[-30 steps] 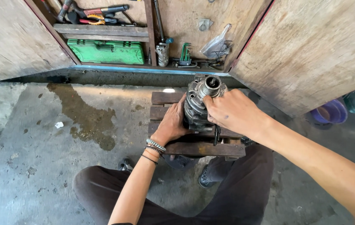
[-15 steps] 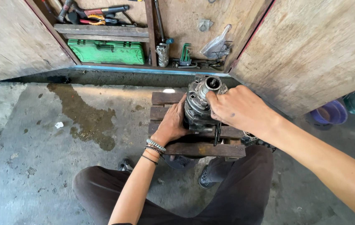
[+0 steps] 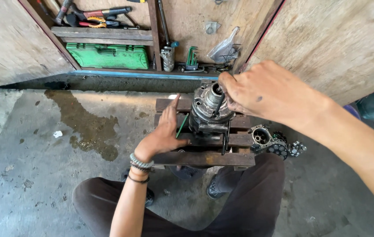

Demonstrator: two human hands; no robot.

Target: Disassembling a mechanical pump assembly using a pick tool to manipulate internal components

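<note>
Compressor body (image 3: 210, 109) stands upright on slatted wooden stand (image 3: 204, 156), placed low for top access. Your left hand (image 3: 165, 131) lies flat, fingers apart, bracing its side. Your right hand (image 3: 266, 92), grip closed, fingertips pinching centre shaft (image 3: 216, 93). 1 removed part (image 3: 261, 137) rests on floor, right.

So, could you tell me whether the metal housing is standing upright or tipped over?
Upright: the housing stands on the wooden pallet, shaft end up.

Slatted wooden stand (image 3: 204, 159) on stained concrete floor (image 3: 42, 175).
Carries grey metal housing (image 3: 209, 112) at centre; loose metal parts (image 3: 274, 142) at 3 o'clock, on floor.
</note>
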